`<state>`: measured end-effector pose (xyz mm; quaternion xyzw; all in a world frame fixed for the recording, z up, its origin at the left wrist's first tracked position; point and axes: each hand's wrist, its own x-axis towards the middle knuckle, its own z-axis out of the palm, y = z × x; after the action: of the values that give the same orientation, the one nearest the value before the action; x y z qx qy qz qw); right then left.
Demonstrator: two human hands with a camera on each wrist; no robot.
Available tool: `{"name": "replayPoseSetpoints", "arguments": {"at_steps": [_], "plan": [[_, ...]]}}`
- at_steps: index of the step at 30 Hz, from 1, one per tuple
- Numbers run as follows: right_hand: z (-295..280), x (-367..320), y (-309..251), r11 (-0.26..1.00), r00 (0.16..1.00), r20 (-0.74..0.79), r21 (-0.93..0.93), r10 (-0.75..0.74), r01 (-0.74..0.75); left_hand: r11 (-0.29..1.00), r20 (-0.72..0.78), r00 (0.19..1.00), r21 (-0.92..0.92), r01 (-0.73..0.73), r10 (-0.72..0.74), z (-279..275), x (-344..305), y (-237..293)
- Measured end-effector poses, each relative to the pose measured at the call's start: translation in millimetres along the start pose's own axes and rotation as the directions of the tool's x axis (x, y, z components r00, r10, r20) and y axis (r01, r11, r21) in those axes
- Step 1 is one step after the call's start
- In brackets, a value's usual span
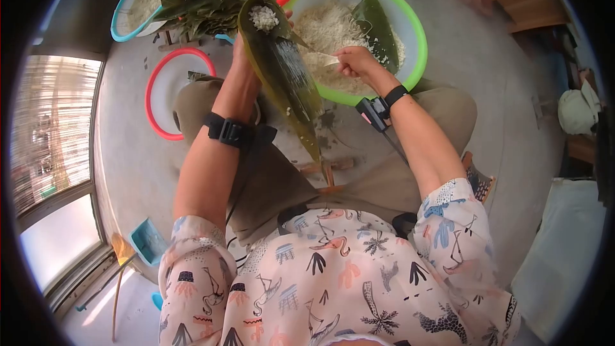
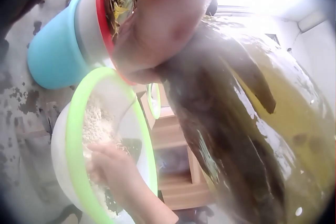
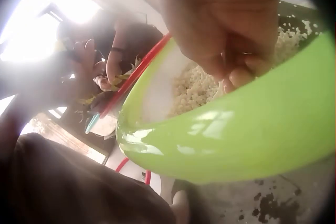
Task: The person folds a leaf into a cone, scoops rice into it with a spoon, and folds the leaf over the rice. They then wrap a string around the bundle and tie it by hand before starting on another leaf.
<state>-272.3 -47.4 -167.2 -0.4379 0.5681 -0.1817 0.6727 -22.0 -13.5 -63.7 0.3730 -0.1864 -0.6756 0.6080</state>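
Left hand (image 1: 242,59) half-closed around leaf (image 1: 280,67)

Perhaps a home: concrete floor (image 1: 512,122), blind (image 1: 54,128).

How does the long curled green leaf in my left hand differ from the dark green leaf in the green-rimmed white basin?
The long curled green leaf is held by the left hand, while the dark green leaf rests in the round green-rimmed white basin. The held leaf cups a clump of white rice near its upper end; the basin leaf has scattered grains. Both are green and carry rice.
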Motion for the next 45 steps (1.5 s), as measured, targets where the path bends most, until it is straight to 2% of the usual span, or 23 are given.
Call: {"name": "replayPoseSetpoints", "arguments": {"at_steps": [4, 6, 7, 8, 10, 12, 14, 16, 17, 18, 19, 20, 22, 24, 25, 27, 31, 36, 38, 39, 40, 42, 45], "plan": [[-9.9, -29.0, -24.5, 0.993, 0.997, 0.002, 0.085, -0.079, 0.079, 1.000, 0.067, 0.998, -0.028, -0.004, 0.006, -7.4, 3.6, -4.6], [-11.5, -54.5, -46.4, 0.974, 0.981, -0.042, 0.116, -0.190, 0.194, 0.997, 0.009, 1.000, -0.076, 0.005, -0.005, 2.3, -0.8, -7.6], [-11.7, -65.6, -58.4, 0.974, 0.980, -0.036, 0.107, -0.197, 0.200, 0.985, 0.036, 0.998, -0.163, 0.055, -0.050, 1.9, -0.6, -12.5], [-13.7, -76.7, -68.9, 0.955, 0.959, -0.060, 0.093, -0.279, 0.283, 0.965, 0.069, 0.993, -0.242, 0.105, -0.091, 4.3, -0.4, -18.4], [-11.6, -101.6, -88.3, 0.928, 0.929, -0.087, 0.071, -0.360, 0.366, 0.974, 0.037, 0.994, -0.197, 0.108, -0.103, 8.2, 2.0, -32.3], [-2.2, -123.0, -109.1, 0.865, 0.857, -0.127, -0.024, -0.500, 0.501, 0.949, 0.040, 0.983, -0.256, 0.183, -0.178, 8.4, 5.2, -43.6], [9.1, -133.1, -119.1, 0.856, 0.847, -0.123, -0.070, -0.517, 0.513, 0.957, 0.048, 0.986, -0.235, 0.167, -0.160, 17.1, 0.0, -46.2], [27.1, -138.2, -125.6, 0.700, 0.720, -0.138, -0.417, -0.680, 0.580, 0.978, -0.012, 0.989, -0.153, 0.145, -0.148, 24.3, -3.0, -45.1], [38.2, -143.3, -128.6, 0.598, 0.660, -0.129, -0.575, -0.740, 0.558, 0.968, 0.061, 0.985, -0.185, 0.169, -0.160, 25.1, -4.4, -46.4], [45.3, -136.3, -125.1, 0.597, 0.661, -0.127, -0.576, -0.740, 0.558, 0.968, 0.060, 0.985, -0.188, 0.168, -0.160, 27.3, -4.7, -48.0], [52.8, -127.8, -118.9, 0.325, 0.460, -0.024, -0.741, -0.887, 0.587, 0.974, 0.028, 0.991, -0.181, 0.134, -0.131, 30.9, -5.6, -50.4], [57.1, -122.3, -114.4, 0.028, 0.249, 0.125, -0.846, -0.960, 0.533, 0.980, -0.003, 0.995, -0.173, 0.101, -0.103, 33.4, -6.7, -52.0], [60.3, -124.3, -114.4, 0.032, 0.260, 0.133, -0.835, -0.956, 0.549, 0.975, 0.011, 0.993, -0.186, 0.121, -0.121, 33.8, -7.3, -50.4], [65.6, -135.3, -122.2, 0.160, 0.269, 0.010, -0.782, -0.963, 0.602, 0.968, -0.002, 0.989, -0.205, 0.145, -0.149, 30.0, -9.5, -48.3], [66.1, -138.0, -123.3, 0.158, 0.270, 0.014, -0.781, -0.963, 0.605, 0.966, -0.010, 0.987, -0.209, 0.154, -0.160, 29.5, -9.0, -47.1], [64.1, -140.9, -125.2, 0.336, 0.432, -0.056, -0.719, -0.900, 0.608, 0.962, -0.019, 0.984, -0.213, 0.172, -0.180, 27.3, -7.6, -45.7], [61.9, -123.4, -112.8, 0.342, 0.474, -0.053, -0.763, -0.879, 0.549, 0.968, -0.085, 0.977, -0.177, 0.178, -0.196, 41.4, -19.2, -36.6], [67.3, -130.0, -119.5, 0.389, 0.496, -0.089, -0.744, -0.864, 0.543, 0.969, -0.064, 0.982, -0.189, 0.162, -0.177, 41.4, -19.9, -35.1], [69.5, -126.8, -122.8, 0.325, 0.459, -0.058, -0.784, -0.887, 0.529, 0.975, -0.071, 0.985, -0.165, 0.146, -0.159, 39.7, -18.2, -36.0], [68.7, -127.1, -122.7, 0.262, 0.423, -0.029, -0.823, -0.906, 0.505, 0.961, -0.034, 0.983, -0.222, 0.166, -0.178, 37.6, -15.9, -39.0], [67.0, -127.7, -122.6, 0.265, 0.423, -0.035, -0.825, -0.905, 0.499, 0.943, 0.005, 0.981, -0.277, 0.186, -0.193, 38.7, -15.1, -39.6], [67.5, -125.6, -123.4, 0.200, 0.366, 0.003, -0.833, -0.931, 0.515, 0.950, -0.009, 0.986, -0.268, 0.160, -0.169, 38.3, -13.7, -39.0], [53.3, -132.6, -133.3, 0.283, 0.337, -0.100, -0.784, -0.936, 0.553, 0.956, -0.009, 0.989, -0.259, 0.138, -0.145, 29.3, -13.4, -38.9]]}}
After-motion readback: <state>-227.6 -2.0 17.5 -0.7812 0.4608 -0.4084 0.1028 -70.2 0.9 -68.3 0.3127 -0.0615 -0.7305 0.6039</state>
